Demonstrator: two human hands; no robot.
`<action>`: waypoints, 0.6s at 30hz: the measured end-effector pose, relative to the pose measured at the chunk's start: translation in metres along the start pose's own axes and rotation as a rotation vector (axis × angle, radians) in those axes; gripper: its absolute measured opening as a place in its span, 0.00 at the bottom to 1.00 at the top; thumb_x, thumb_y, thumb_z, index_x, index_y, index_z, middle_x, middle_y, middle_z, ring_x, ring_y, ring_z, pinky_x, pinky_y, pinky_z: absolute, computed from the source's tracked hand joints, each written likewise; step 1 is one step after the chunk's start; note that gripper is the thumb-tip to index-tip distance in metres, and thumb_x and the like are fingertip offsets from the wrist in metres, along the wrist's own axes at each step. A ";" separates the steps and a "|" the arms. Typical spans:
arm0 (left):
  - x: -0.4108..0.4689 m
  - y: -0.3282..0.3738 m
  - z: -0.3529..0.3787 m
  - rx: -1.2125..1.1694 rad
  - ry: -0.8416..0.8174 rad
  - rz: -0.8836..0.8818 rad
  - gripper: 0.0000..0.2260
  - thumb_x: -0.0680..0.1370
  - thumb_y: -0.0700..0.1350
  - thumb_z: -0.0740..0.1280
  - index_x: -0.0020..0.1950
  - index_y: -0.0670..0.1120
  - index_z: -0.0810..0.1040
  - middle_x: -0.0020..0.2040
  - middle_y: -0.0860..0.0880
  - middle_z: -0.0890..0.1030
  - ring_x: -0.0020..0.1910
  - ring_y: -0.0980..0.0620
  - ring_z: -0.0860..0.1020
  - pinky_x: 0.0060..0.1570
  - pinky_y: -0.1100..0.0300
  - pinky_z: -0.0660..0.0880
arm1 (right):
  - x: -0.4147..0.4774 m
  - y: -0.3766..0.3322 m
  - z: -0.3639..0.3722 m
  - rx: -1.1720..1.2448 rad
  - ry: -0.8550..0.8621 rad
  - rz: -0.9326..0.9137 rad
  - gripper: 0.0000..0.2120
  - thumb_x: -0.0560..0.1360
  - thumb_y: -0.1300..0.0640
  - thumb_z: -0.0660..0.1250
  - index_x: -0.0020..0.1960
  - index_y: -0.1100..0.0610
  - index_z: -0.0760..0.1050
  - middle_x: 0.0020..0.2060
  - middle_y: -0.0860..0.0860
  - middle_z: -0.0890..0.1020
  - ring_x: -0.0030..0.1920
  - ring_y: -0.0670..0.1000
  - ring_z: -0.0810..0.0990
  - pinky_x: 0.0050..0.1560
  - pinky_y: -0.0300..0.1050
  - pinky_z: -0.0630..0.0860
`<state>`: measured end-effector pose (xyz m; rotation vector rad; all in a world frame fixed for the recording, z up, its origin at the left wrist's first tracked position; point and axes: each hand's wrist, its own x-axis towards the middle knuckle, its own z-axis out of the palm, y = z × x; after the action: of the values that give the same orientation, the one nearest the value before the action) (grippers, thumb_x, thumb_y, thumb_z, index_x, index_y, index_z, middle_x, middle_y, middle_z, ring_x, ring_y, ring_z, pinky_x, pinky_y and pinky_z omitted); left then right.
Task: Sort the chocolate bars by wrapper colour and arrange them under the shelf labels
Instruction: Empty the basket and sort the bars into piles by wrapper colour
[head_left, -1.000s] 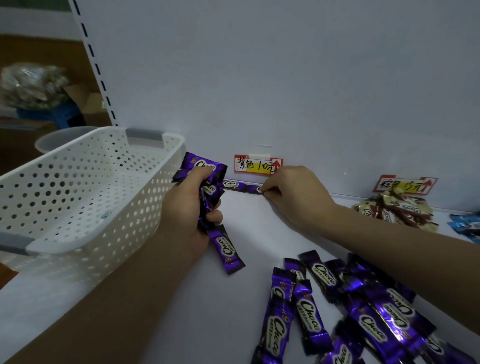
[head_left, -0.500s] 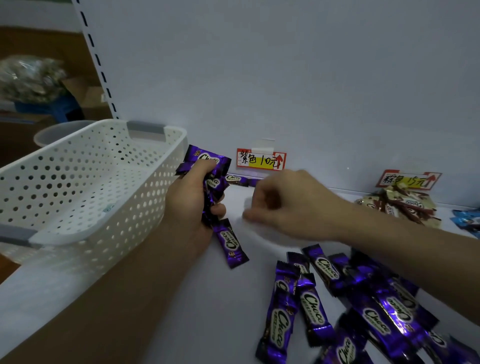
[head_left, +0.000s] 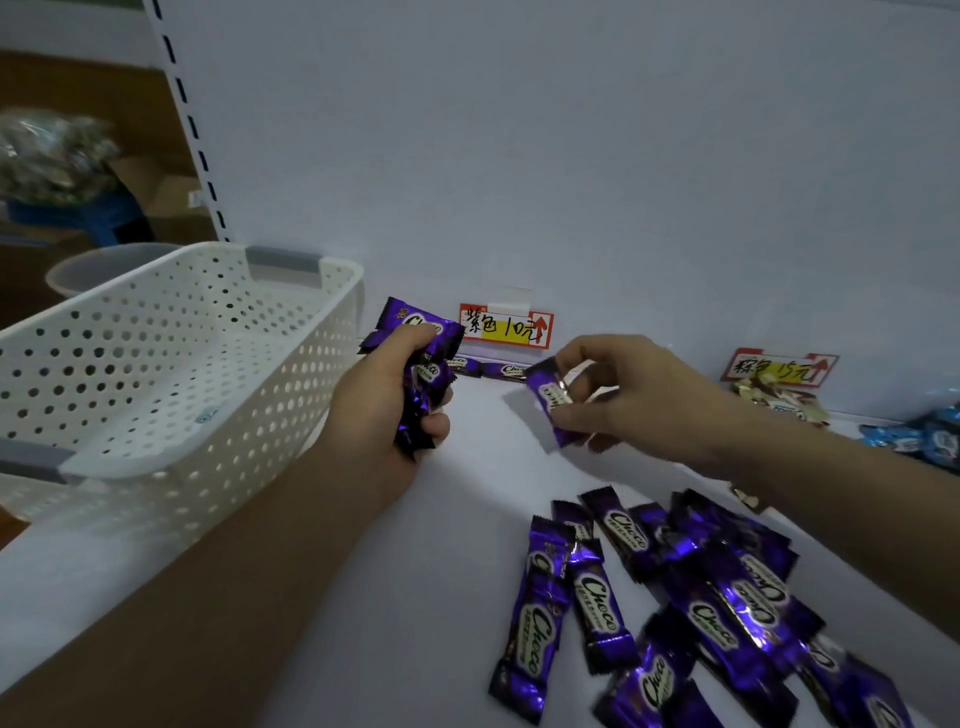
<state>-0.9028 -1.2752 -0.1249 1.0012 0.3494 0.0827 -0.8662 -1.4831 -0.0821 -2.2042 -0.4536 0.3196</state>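
Two hands hover over the shelf (head_left: 415, 571): left hand (head_left: 387, 410) clamps its fingers on a purple bunch (head_left: 423, 374); right hand (head_left: 623, 400), at its 3 o'clock, pinches one bar (head_left: 548, 402) between thumb and fingers. Placed bars (head_left: 498, 370) lie under the label (head_left: 506, 326) at 12 o'clock, a pile (head_left: 675, 597) at 5, basket (head_left: 182, 374) at 9.

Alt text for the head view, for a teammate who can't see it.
The left hand grips a bunch of purple Choco bars while the right hand pinches a single purple bar near the shelf label marked 紫色, where a row of bars lies against the back wall. Loose purple bars lie in front; a white perforated basket sits left.
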 end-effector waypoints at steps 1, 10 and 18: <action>-0.001 0.000 0.001 0.001 -0.027 -0.020 0.08 0.76 0.51 0.71 0.47 0.46 0.78 0.36 0.49 0.75 0.31 0.54 0.70 0.22 0.65 0.60 | -0.001 0.004 -0.009 0.064 0.016 0.042 0.09 0.74 0.66 0.74 0.52 0.60 0.79 0.41 0.59 0.84 0.39 0.55 0.86 0.46 0.53 0.85; -0.007 -0.002 0.006 0.075 -0.105 -0.039 0.09 0.77 0.50 0.71 0.48 0.43 0.80 0.39 0.46 0.77 0.31 0.53 0.71 0.22 0.64 0.62 | 0.029 0.041 -0.021 -0.416 0.264 0.129 0.10 0.74 0.48 0.73 0.38 0.52 0.83 0.32 0.47 0.83 0.33 0.47 0.78 0.33 0.41 0.73; -0.009 -0.001 0.010 0.115 -0.128 -0.047 0.08 0.77 0.49 0.71 0.45 0.44 0.82 0.38 0.47 0.79 0.31 0.53 0.73 0.23 0.64 0.64 | 0.017 0.055 -0.025 -0.707 0.161 -0.314 0.05 0.76 0.53 0.72 0.51 0.51 0.83 0.46 0.45 0.82 0.42 0.43 0.76 0.46 0.40 0.73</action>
<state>-0.9077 -1.2863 -0.1185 1.1061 0.2625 -0.0446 -0.8299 -1.5257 -0.1113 -2.7452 -0.9140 -0.2283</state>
